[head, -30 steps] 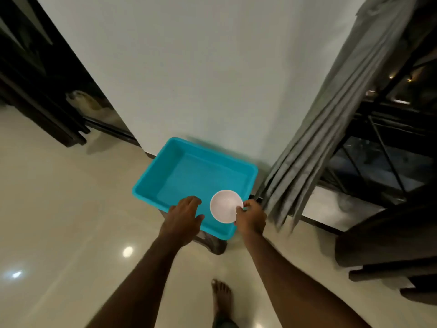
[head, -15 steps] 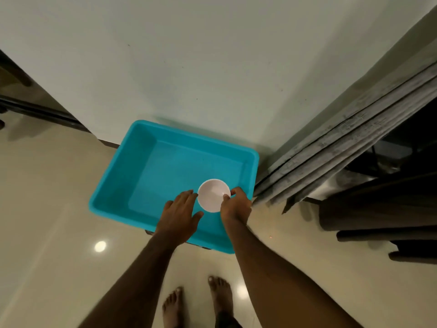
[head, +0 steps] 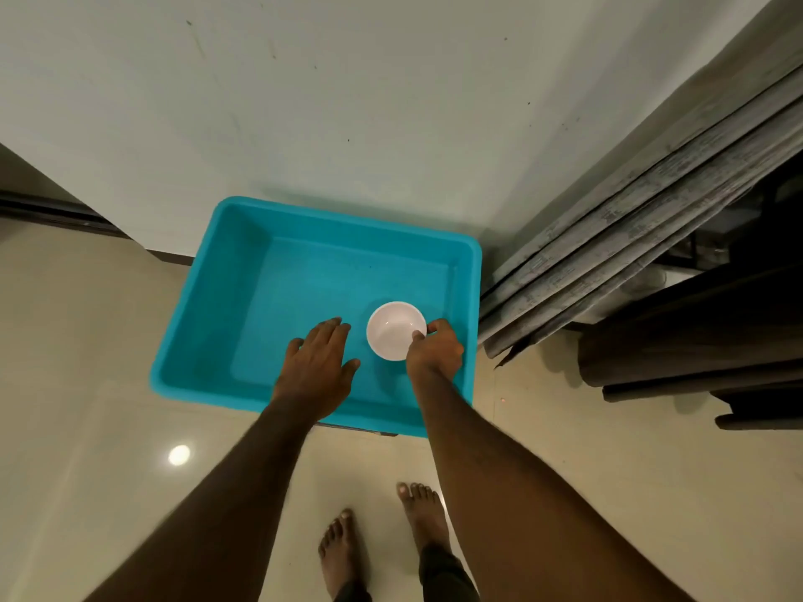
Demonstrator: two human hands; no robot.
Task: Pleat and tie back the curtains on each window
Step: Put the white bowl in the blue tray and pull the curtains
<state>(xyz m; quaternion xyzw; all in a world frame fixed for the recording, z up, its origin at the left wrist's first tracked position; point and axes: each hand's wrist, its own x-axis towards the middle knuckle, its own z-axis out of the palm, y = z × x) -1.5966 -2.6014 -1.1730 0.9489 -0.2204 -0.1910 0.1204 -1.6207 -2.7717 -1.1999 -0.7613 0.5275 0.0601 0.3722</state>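
A grey pleated curtain (head: 630, 236) hangs in folds at the right, its lower end beside the tub's right rim. A small white bowl (head: 393, 332) is inside the turquoise plastic tub (head: 243, 271), near its front right corner. My right hand (head: 434, 351) pinches the bowl's right rim between thumb and fingers. My left hand (head: 319, 367) hovers over the tub just left of the bowl, fingers straight and slightly spread, holding nothing. Whether the bowl rests on the tub's bottom is unclear.
The tub stands against a pale wall (head: 347, 102) on a low stand. Dark curtain folds (head: 704, 349) and a dark window frame fill the right side. Glossy beige floor tiles (head: 87, 384) spread around, and my bare feet (head: 382, 545) stand below the tub.
The view has tilted down and closer to the tub. Both hands have moved further in over the tub, and the bowl has gone lower inside it.
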